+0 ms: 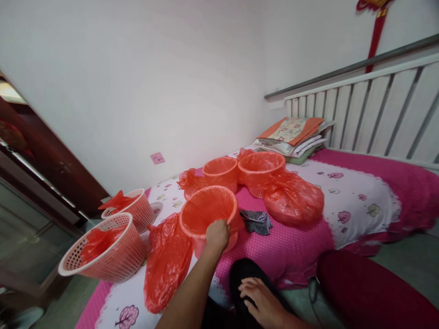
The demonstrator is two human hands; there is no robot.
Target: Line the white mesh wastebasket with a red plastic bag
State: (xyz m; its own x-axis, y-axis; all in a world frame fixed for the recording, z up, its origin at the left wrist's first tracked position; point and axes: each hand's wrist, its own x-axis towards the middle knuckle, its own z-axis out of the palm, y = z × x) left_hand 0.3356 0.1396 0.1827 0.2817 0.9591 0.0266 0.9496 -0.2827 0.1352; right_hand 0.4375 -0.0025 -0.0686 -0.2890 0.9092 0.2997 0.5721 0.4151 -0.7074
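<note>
My left hand (217,235) is closed on the near rim of a pink plastic basket (206,201) lined with a red plastic bag. The basket stands on the pink bedspread (291,251). My right hand (261,300) lies flat on my black-trousered knee with its fingers spread and nothing in it. A loose red bag (166,265) lies on the bed just left of the held basket. A grey cloth (256,221) lies just to its right.
Two more lined baskets (221,171) (262,167) stand behind, next to a puffed red bag (293,198). Two baskets with loose red bags inside (106,256) (135,210) sit at the bed's left end. Folded bedding (295,137) lies by the slatted headboard (360,109). A dark cabinet (41,160) stands at left.
</note>
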